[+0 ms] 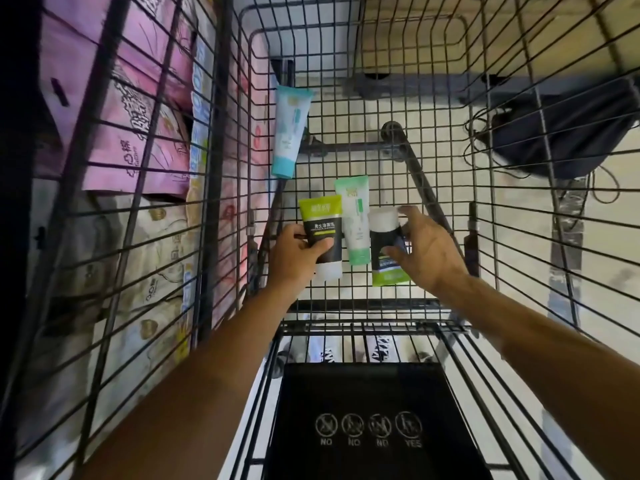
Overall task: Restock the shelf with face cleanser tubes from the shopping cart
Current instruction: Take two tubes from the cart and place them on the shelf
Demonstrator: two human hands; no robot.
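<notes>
Head view, looking down into the wire shopping cart (450, 174) — both arms reach in over its near edge. The left hand (294, 252) grips a lime-and-black tube (320, 223), thumb across the front and fingers curled behind, white cap toward the person. Just right of that tube lies a mint-green tube (355, 220), flat on the cart's mesh floor, touching or nearly touching it. Right again, the right hand (427, 247) pinches a dark tube with a white cap (384, 237), thumb low on the front, fingers curled round its far side; the cap points away and the lime end faces the person. A pale blue tube (289, 129) lies farther away from the person than the mint-green tube, leaning at the cart's left wall. Beyond that wall, pink packs (138, 109) are stacked. Nearest the person, the black child-seat flap (363, 410) shows printed icons.
</notes>
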